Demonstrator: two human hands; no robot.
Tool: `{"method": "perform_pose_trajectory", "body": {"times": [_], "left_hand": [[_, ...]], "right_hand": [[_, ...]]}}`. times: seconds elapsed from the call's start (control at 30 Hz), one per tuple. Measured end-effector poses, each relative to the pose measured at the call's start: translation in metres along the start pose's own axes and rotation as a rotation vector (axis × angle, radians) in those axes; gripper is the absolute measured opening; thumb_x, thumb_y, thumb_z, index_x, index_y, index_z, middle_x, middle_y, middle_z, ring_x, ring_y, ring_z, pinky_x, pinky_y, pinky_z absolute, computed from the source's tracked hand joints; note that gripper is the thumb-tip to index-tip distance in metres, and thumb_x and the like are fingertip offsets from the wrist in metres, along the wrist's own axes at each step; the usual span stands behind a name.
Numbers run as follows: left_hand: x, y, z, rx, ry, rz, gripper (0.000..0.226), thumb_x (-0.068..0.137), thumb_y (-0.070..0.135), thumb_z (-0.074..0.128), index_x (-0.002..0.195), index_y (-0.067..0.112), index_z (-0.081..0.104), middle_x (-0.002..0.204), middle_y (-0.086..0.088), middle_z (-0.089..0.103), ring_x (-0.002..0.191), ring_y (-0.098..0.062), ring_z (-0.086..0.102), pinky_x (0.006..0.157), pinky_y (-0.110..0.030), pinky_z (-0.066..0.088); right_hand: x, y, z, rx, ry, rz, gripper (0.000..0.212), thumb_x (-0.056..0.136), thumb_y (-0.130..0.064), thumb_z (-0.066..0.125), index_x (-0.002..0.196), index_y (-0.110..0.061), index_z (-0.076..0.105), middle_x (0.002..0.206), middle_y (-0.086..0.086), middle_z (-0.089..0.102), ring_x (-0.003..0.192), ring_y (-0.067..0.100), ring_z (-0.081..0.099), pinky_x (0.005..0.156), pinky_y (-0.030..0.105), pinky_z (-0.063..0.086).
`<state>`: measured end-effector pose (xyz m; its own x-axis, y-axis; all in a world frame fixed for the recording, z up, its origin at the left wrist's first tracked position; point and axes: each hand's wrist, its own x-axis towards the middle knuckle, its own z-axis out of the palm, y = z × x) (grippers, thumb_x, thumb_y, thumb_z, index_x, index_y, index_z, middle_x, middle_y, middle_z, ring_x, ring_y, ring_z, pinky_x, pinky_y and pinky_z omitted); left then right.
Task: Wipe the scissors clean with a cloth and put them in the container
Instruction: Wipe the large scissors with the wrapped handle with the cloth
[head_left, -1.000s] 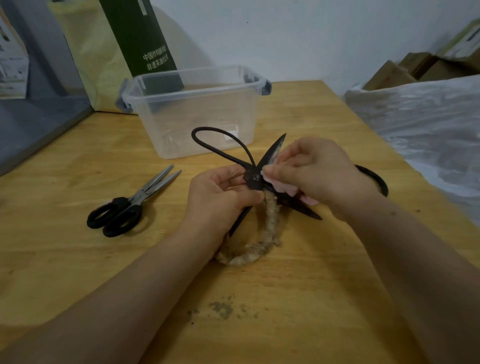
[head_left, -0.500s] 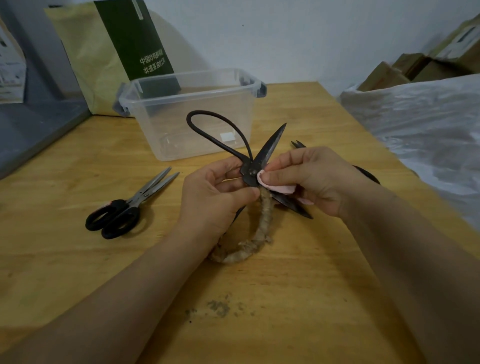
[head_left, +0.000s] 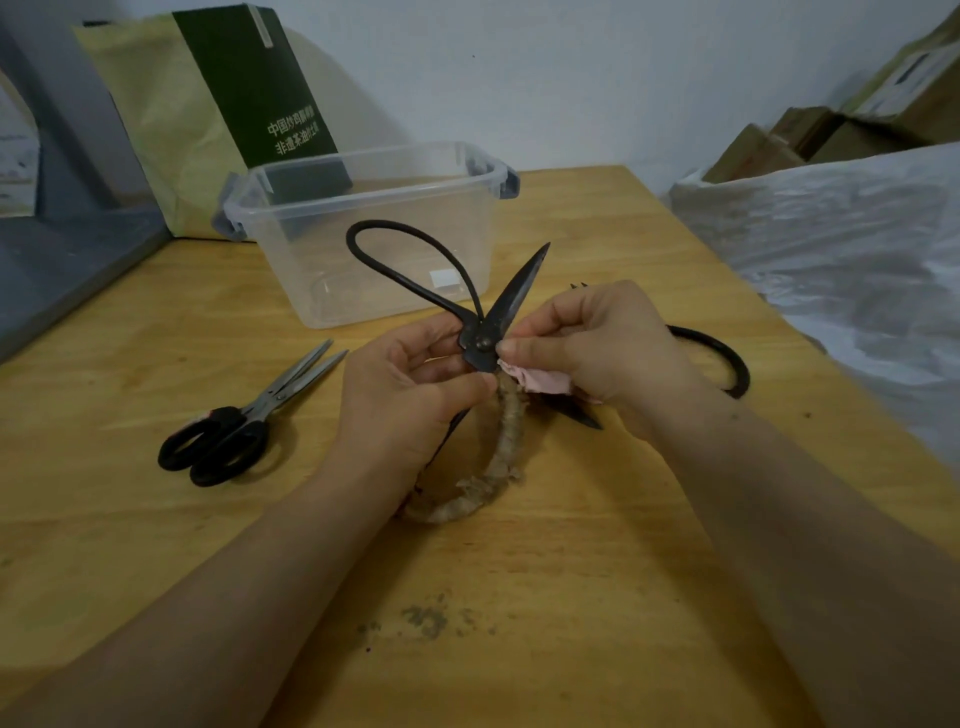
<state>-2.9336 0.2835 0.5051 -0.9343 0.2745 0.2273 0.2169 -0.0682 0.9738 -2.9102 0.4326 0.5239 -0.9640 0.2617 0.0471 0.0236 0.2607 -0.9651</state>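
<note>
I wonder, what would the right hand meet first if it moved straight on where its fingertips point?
The right hand, pinching the cloth, points at the open black scissors, at their pivot, seemingly touching; beyond, the left hand.

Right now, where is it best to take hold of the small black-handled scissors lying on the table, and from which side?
Likely at the black handle loops, from above on the near left side. The small scissors lie flat and closed, loops toward the person, blade tips pointing away toward the clear container, so the grip stays off the edges.
</note>
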Motion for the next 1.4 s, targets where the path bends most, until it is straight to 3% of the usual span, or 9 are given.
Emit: {"method": "perform_pose_trajectory", "body": {"times": [0.17,0.33,0.43,0.5,0.6,0.77,0.93,1.2,1.4], "left_hand": [[0.001,-0.002,0.000,0.003,0.008,-0.006,0.044,0.063,-0.021,0.070,0.091,0.013,0.067,0.081,0.004,0.074,0.076,-0.010,0.072,0.066,-0.017,0.055],[0.002,-0.003,0.000,-0.010,0.011,-0.030,0.042,0.064,-0.021,0.069,0.096,0.007,0.067,0.086,-0.002,0.074,0.078,-0.013,0.072,0.067,-0.018,0.056],[0.003,-0.003,-0.002,-0.011,0.013,-0.011,0.042,0.066,-0.020,0.069,0.094,0.011,0.067,0.084,0.002,0.075,0.078,-0.010,0.072,0.067,-0.017,0.055],[0.003,-0.003,-0.002,-0.007,0.017,-0.003,0.043,0.065,-0.020,0.070,0.100,0.006,0.067,0.090,-0.003,0.074,0.079,-0.012,0.071,0.068,-0.018,0.055],[0.002,-0.002,-0.002,-0.012,0.007,0.002,0.043,0.066,-0.021,0.069,0.099,0.006,0.066,0.088,0.000,0.073,0.077,-0.010,0.071,0.067,-0.017,0.055],[0.002,-0.002,-0.001,-0.005,-0.012,0.022,0.044,0.066,-0.021,0.068,0.096,0.011,0.066,0.082,0.005,0.073,0.077,-0.007,0.071,0.067,-0.016,0.054],[0.000,-0.001,0.000,0.003,-0.019,0.038,0.046,0.068,-0.020,0.069,0.101,0.012,0.065,0.091,0.002,0.072,0.079,-0.008,0.071,0.068,-0.015,0.054],[-0.002,0.002,0.001,-0.004,-0.028,0.053,0.046,0.066,-0.023,0.068,0.093,0.014,0.066,0.074,0.013,0.073,0.074,-0.004,0.070,0.064,-0.013,0.053],[0.001,0.000,-0.001,0.007,0.005,0.074,0.048,0.066,-0.021,0.069,0.094,0.018,0.066,0.083,0.010,0.074,0.080,-0.008,0.071,0.069,-0.017,0.055]], "right_hand": [[0.002,-0.005,-0.009,-0.094,-0.087,0.050,0.015,0.069,-0.001,0.080,0.064,-0.011,0.069,0.054,-0.006,0.066,0.044,-0.001,0.058,0.040,0.011,0.040],[0.001,-0.005,-0.018,-0.285,-0.072,0.056,0.018,0.067,-0.006,0.083,0.059,-0.017,0.070,0.061,-0.004,0.069,0.065,0.007,0.065,0.061,0.025,0.054],[-0.001,-0.005,-0.011,0.023,0.016,0.009,0.010,0.072,-0.005,0.078,0.070,-0.009,0.069,0.067,0.007,0.069,0.047,0.007,0.060,0.039,0.017,0.043],[-0.002,-0.006,-0.009,0.164,-0.012,0.017,0.008,0.072,-0.006,0.077,0.075,-0.008,0.071,0.067,0.010,0.069,0.044,0.009,0.058,0.037,0.018,0.041],[-0.002,-0.005,-0.010,0.121,-0.036,0.055,0.019,0.068,-0.005,0.080,0.083,-0.011,0.071,0.078,0.009,0.072,0.058,0.011,0.065,0.042,0.018,0.044],[0.000,-0.003,-0.003,-0.015,0.020,-0.007,0.007,0.073,-0.008,0.079,0.078,-0.008,0.073,0.061,0.002,0.067,0.038,-0.001,0.052,0.035,0.008,0.032],[-0.002,-0.002,0.000,-0.036,-0.007,0.023,0.010,0.074,-0.021,0.077,0.077,-0.011,0.075,0.076,0.004,0.069,0.035,-0.003,0.046,0.034,0.007,0.030],[0.000,-0.005,-0.014,-0.238,-0.151,-0.007,0.003,0.077,-0.012,0.075,0.080,-0.011,0.075,0.050,-0.017,0.064,0.043,-0.007,0.053,0.041,0.008,0.039],[0.000,0.000,-0.022,-0.335,-0.131,0.011,0.006,0.069,-0.021,0.081,0.072,-0.022,0.076,0.067,0.003,0.072,0.061,0.007,0.061,0.064,0.024,0.054]]}}
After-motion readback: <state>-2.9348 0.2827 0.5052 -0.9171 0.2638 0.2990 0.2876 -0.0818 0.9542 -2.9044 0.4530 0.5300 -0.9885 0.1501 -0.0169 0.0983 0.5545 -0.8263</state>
